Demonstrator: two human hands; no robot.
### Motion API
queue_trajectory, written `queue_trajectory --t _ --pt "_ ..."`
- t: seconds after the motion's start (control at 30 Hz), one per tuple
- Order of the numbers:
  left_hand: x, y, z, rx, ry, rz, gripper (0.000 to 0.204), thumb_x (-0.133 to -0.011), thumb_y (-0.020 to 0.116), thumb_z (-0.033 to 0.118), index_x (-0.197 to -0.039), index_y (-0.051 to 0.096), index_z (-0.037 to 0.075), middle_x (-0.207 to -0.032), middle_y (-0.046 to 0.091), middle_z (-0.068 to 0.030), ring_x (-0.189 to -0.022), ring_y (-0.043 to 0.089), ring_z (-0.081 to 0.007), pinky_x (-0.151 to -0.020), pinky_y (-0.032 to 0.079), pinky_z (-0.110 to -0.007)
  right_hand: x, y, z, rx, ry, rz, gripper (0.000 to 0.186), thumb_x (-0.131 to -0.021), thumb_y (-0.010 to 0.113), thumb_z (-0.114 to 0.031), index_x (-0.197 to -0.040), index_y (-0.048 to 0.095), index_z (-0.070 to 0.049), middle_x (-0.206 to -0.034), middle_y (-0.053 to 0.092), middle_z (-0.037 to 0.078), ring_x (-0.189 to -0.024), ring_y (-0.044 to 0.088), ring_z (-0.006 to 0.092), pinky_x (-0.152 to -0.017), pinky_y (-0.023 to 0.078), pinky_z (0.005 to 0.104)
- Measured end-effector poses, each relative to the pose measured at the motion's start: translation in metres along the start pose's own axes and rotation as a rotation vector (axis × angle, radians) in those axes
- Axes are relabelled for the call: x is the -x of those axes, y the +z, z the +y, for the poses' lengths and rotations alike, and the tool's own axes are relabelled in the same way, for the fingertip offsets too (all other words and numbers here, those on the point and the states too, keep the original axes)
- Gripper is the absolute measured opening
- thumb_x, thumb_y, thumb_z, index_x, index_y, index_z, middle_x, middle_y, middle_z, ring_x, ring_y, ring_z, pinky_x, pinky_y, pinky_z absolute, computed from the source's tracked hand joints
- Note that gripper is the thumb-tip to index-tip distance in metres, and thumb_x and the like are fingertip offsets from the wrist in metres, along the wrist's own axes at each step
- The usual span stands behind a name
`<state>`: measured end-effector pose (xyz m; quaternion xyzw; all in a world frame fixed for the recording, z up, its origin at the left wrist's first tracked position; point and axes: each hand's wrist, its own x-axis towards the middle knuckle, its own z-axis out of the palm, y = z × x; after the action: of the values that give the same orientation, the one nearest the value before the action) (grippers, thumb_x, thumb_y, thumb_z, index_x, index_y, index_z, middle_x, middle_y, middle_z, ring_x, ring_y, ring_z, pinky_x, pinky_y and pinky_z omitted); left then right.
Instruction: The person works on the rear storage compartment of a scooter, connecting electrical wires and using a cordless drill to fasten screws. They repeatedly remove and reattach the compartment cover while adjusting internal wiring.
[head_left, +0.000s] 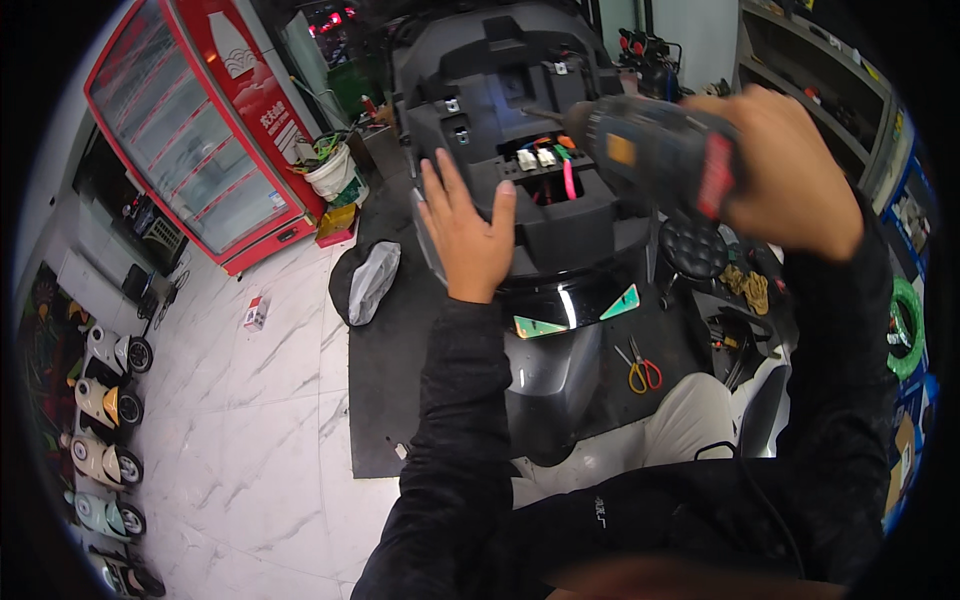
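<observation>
So the drill [655, 150] is up over the scooter body [570, 225], right of the open bay in its dark plastic, with its thin bit aimed left at the upper tray; can't tell if the tip is actually touching anything. The right hand [795, 170] has its fingers wrapped around the drill's handle, though the fingertips themselves are hidden. The left hand [472, 240] is empty, fingers spread and thumb stuck out, at the left edge of the body, and I can't say whether it's pressing or just hovering. Down in the bay there are white connectors [536, 158] and a bright pink cable [569, 182], with orange and green bits next to them. Below, the tail has two green triangles [620, 302] on it. All this sits over a dark mat [385, 420], where there's a tool with one yellow and one red handle [638, 358] to the right of the tail and a black and clear bag [372, 283] on the left. Further right: a round black stool [692, 248], tan gloves [745, 287] and a green coil [906, 292]. Far left, a red fridge [225, 130] and a row of small scooters [100, 403] on marble-look tiles [240, 420].
</observation>
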<state>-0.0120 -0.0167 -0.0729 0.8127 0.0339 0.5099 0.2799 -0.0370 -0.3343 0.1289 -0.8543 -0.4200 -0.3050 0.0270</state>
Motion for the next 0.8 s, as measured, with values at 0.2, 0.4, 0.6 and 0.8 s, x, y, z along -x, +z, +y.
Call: queue_trajectory --t 0.2,0.4,0.6,0.8 --pt "-0.001 0.001 -0.008 -0.012 0.06 -0.026 0.105 -0.096 0.077 0.048 -0.172 0.026 -0.002 -0.173 0.029 -0.0365 -0.161 0.032 -0.0509 -0.131 0.022 -0.061 0.172 0.075 0.086 -0.262 0.16 0.276 0.023 -0.096 0.079 -0.012 -0.117 0.075 -0.006 -0.102 0.076 0.012 -0.094 0.076 0.03 -0.081 0.06 0.0407" --pt "-0.003 -0.002 -0.002 -0.007 0.062 -0.027 0.095 -0.096 0.077 0.03 -0.171 0.029 -0.002 -0.173 0.031 -0.0362 -0.162 0.031 -0.0501 -0.132 0.026 -0.052 0.338 0.278 0.108 -0.605 0.972 0.21 0.037 -0.086 0.09 -0.015 -0.115 0.072 0.0 -0.102 0.079 0.016 -0.1 0.078 0.0311 -0.09 0.059 0.0426" --pt "0.001 -0.004 -0.002 -0.028 0.046 -0.058 0.09 -0.099 0.073 0.03 -0.171 0.03 -0.002 -0.174 0.033 -0.0313 -0.163 0.031 -0.0444 -0.132 0.026 -0.046 0.428 0.427 0.088 -0.237 0.769 -0.8 0.052 -0.08 0.087 -0.03 -0.124 0.072 -0.007 -0.11 0.078 0.025 -0.104 0.076 0.045 -0.092 0.061 0.0559" --pt "0.001 -0.007 0.007 -0.029 -0.005 -0.077 0.077 -0.098 0.073 0.031 -0.167 0.046 0.011 -0.175 0.027 -0.0346 -0.161 0.033 -0.0498 -0.13 0.032 -0.051 0.534 0.533 0.031 -0.184 0.683 -0.939 0.064 -0.088 0.081 -0.033 -0.143 0.059 -0.009 -0.127 0.075 0.024 -0.125 0.07 0.0405 -0.112 0.048 0.0515"
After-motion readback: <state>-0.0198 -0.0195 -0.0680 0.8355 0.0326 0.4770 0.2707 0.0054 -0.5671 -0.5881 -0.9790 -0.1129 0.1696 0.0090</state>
